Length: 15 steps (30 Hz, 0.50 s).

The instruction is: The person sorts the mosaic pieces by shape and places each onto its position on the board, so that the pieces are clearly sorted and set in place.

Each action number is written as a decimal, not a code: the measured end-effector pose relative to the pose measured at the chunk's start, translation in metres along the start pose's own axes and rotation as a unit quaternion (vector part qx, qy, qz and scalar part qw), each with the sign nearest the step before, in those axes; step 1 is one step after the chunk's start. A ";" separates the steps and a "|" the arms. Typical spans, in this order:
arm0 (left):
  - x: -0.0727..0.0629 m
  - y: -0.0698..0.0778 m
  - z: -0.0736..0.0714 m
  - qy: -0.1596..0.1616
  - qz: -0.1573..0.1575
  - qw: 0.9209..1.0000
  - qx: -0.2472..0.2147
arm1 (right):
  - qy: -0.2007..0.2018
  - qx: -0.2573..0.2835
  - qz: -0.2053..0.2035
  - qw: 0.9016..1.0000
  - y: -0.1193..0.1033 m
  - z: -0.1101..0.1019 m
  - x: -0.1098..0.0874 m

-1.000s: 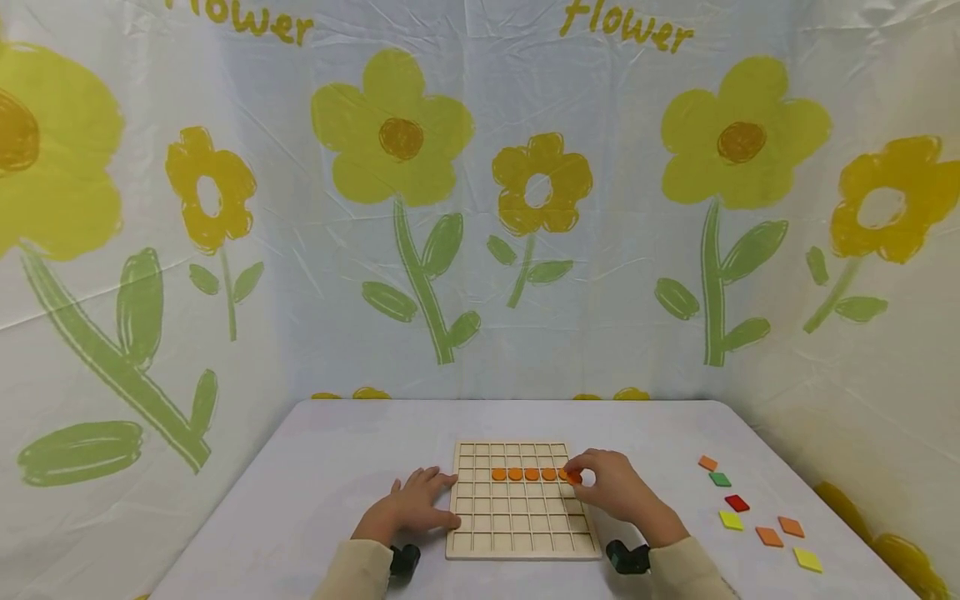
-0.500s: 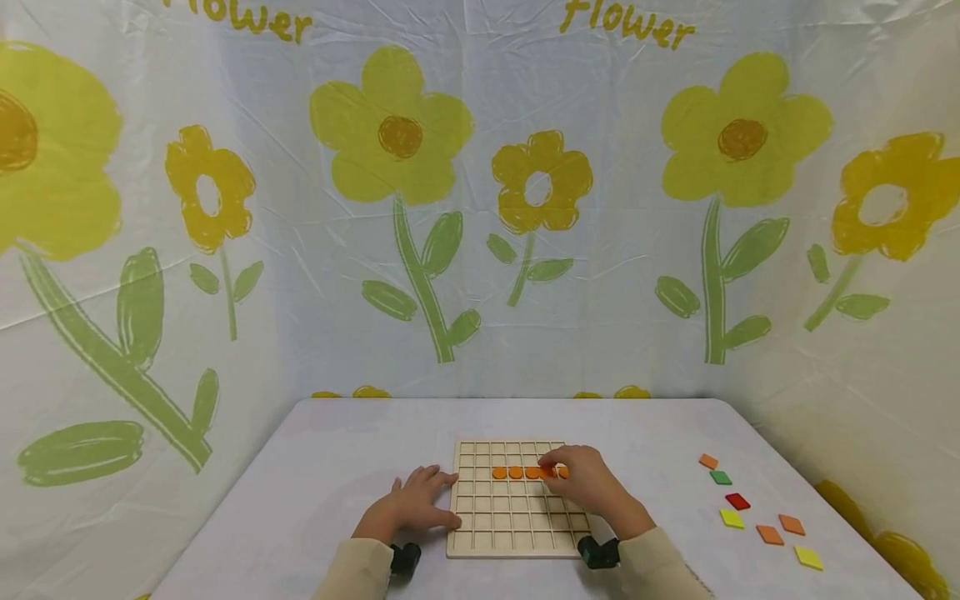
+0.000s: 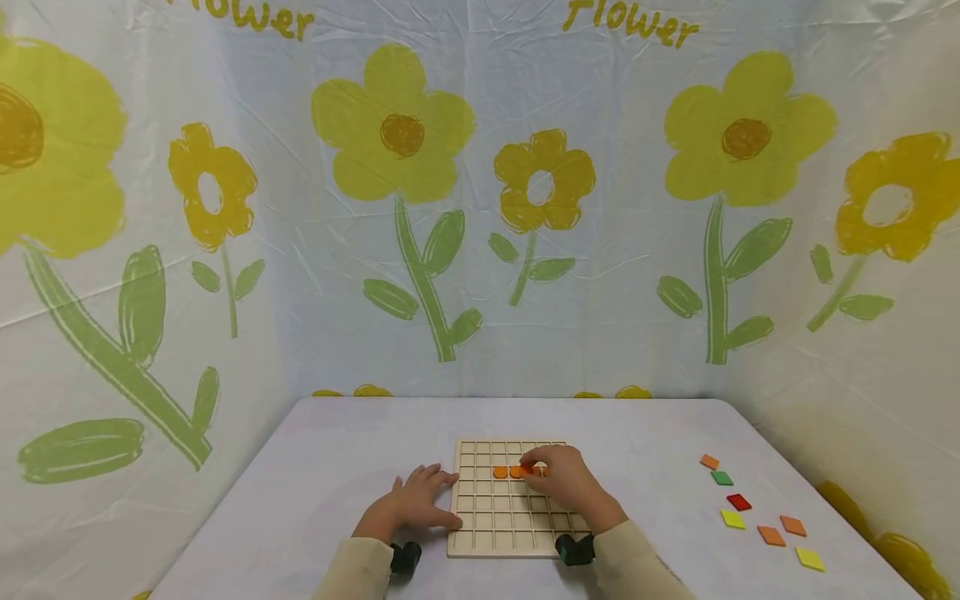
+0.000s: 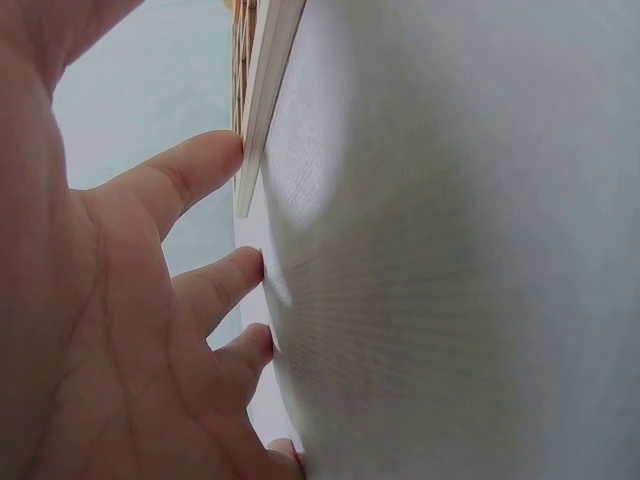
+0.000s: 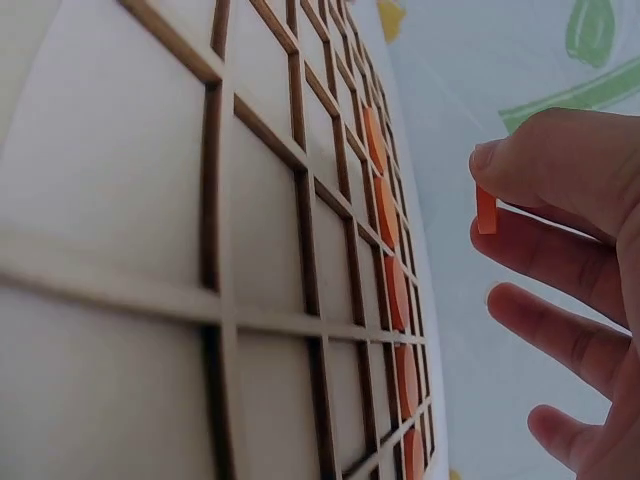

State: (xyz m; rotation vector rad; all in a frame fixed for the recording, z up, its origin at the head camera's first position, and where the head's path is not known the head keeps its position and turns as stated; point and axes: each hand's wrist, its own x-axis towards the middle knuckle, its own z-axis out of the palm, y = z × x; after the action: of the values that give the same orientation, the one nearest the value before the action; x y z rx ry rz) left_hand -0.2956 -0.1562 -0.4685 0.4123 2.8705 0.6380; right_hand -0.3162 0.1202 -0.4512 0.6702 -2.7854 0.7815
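Note:
A pale wooden grid board (image 3: 491,527) lies on the white table, with a row of several orange discs (image 5: 387,210) sitting in its cells toward the far side. My right hand (image 3: 567,483) is over that row. Between its thumb and index finger it pinches another orange disc (image 5: 486,208), held on edge and apart from the board in the right wrist view; the other fingers stay spread. At the board's left edge rests my left hand (image 3: 411,503), fingers extended, its thumb and index fingertip touching the frame. The left wrist view shows a fingertip against the board's side (image 4: 268,85).
Loose square tiles lie on the table to the right: orange (image 3: 709,461), green (image 3: 722,478), red (image 3: 739,502) and yellow (image 3: 733,520) among them. A flower-printed cloth (image 3: 622,317) hangs around the table (image 3: 352,450) at the back and sides.
My right hand has moved left along the row of discs, from the board's right edge to near the row's middle. The left hand has stayed in place.

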 end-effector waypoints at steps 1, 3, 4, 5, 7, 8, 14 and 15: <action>0.000 0.000 0.000 0.001 0.001 1.000 0.000 | 0.001 0.001 -0.003 1.000 -0.001 0.001 0.001; 0.000 0.000 0.000 0.001 0.002 1.000 0.000 | 0.001 0.000 -0.008 1.000 -0.002 0.004 0.003; 0.001 0.000 0.000 0.002 0.002 1.000 0.000 | 0.002 0.000 -0.010 1.000 -0.003 0.005 0.004; 0.001 0.000 0.000 0.001 0.002 1.000 -0.001 | 0.003 0.000 -0.012 1.000 -0.003 0.007 0.005; 0.001 -0.001 0.001 0.000 0.002 1.000 -0.001 | 0.006 -0.002 -0.017 1.000 -0.003 0.010 0.008; 0.001 -0.001 0.000 -0.001 0.002 1.000 -0.002 | 0.007 -0.004 -0.018 1.000 -0.003 0.011 0.009; 0.001 -0.001 -0.001 -0.003 0.003 1.000 0.002 | -0.005 0.017 -0.011 1.000 -0.007 0.018 0.016; 0.001 -0.001 -0.001 -0.003 0.004 1.000 0.002 | -0.007 0.023 -0.009 1.000 -0.008 0.019 0.016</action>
State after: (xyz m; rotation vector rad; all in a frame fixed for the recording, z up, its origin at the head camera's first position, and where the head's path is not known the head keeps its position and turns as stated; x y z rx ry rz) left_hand -0.2973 -0.1572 -0.4687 0.4252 2.8650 0.6322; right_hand -0.3277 0.0978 -0.4589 0.7089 -2.7780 0.8430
